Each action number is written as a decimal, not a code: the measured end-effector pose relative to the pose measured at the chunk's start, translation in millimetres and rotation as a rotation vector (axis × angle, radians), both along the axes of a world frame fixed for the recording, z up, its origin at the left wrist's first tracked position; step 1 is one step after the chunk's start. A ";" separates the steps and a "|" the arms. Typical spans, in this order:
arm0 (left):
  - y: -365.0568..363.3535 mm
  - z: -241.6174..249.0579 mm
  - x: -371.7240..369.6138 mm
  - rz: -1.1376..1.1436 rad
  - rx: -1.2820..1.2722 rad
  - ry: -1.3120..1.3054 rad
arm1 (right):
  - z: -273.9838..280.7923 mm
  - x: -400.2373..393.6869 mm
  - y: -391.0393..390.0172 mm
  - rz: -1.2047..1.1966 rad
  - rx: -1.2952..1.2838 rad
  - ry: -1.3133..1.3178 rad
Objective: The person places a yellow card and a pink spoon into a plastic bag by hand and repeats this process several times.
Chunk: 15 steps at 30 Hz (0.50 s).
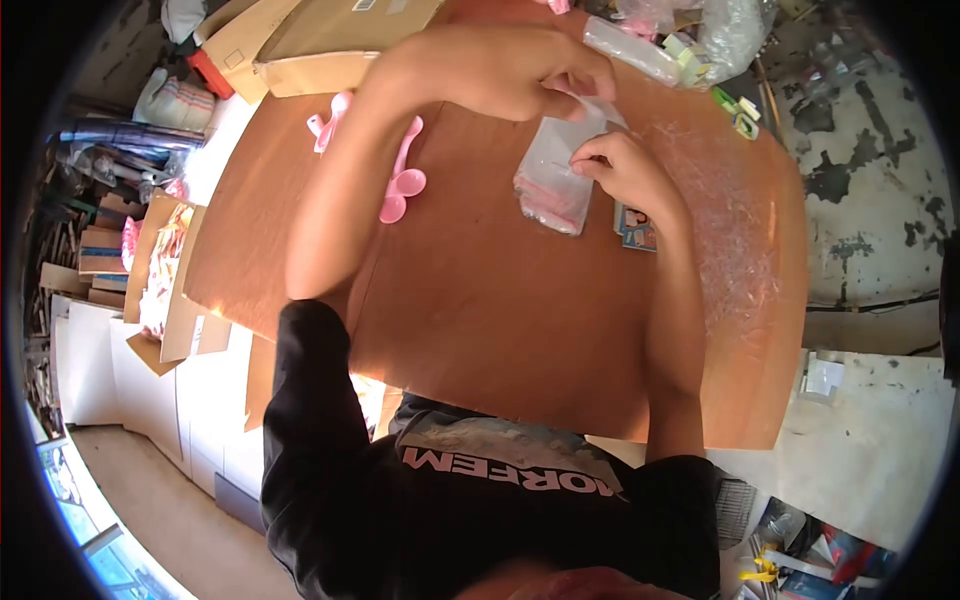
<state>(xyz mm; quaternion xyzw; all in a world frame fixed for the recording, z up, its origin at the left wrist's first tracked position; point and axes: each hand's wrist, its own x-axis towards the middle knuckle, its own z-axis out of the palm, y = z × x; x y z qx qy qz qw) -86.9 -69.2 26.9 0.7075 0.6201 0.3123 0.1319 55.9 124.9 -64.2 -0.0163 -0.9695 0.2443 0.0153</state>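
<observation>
A clear plastic bag [553,172] with a pinkish lower end is held above the brown table. My left hand [545,80] reaches across from the left, its fingers closed on the whitish upper end of the bag. Lower down, my right hand [622,168] pinches the bag's right side between thumb and fingers. Beneath my right wrist, a small printed card [637,228] lies partly hidden. Pink scoops [402,190] rest on the table beside my left forearm, with another pink scoop [340,105] partly behind that arm.
Cardboard boxes [330,50] stand at the table's back left. Bubble wrap and clear plastic [735,40] pile at the back right, near a green-and-white item [740,112]. Clear plastic film [730,250] covers the right side of the table [480,320]. An open carton [165,280] stands left.
</observation>
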 end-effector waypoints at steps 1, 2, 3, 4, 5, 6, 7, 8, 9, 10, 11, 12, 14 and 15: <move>9.8 -12.2 -11.7 -0.020 0.039 0.083 | 7.9 4.7 2.4 -0.004 -0.051 0.056; 16.9 -22.7 -17.3 -0.040 0.076 0.166 | 15.6 9.5 4.2 -0.006 -0.104 0.112; 20.4 -33.7 -14.1 -0.043 0.083 0.165 | 23.2 15.8 4.2 -0.010 -0.097 0.111; 22.3 -42.7 -7.5 -0.056 0.092 0.148 | 31.4 21.5 3.6 -0.046 -0.130 0.135; 25.9 -47.3 -5.6 -0.069 0.101 0.133 | 39.6 23.9 3.6 -0.081 -0.163 0.161; 33.8 -47.2 -7.3 -0.074 0.105 0.131 | 45.3 25.7 3.7 -0.086 -0.159 0.160; 43.8 -48.5 -8.2 -0.121 0.082 0.002 | 49.1 30.4 2.9 -0.099 -0.224 0.240; 51.3 -51.2 -7.5 -0.172 0.058 -0.127 | 53.6 36.2 1.7 -0.117 -0.289 0.321; 52.7 -46.3 -7.0 -0.151 0.125 -0.190 | 60.9 39.8 -3.0 -0.136 -0.338 0.465; 51.0 -39.4 -5.0 -0.168 0.130 -0.196 | 63.4 46.3 -3.6 -0.152 -0.328 0.463; 46.6 -33.0 -2.3 -0.077 0.148 -0.243 | 66.3 52.6 -4.6 -0.222 -0.338 0.522; 42.8 -27.7 0.7 0.017 0.164 -0.292 | 68.7 56.9 -5.1 -0.290 -0.347 0.581; 37.5 -16.5 2.1 -0.025 0.266 -0.361 | 55.0 75.5 9.7 -0.232 -0.122 0.489; 31.7 -9.0 2.0 0.044 0.343 -0.255 | 49.1 88.3 6.7 -0.167 0.012 0.287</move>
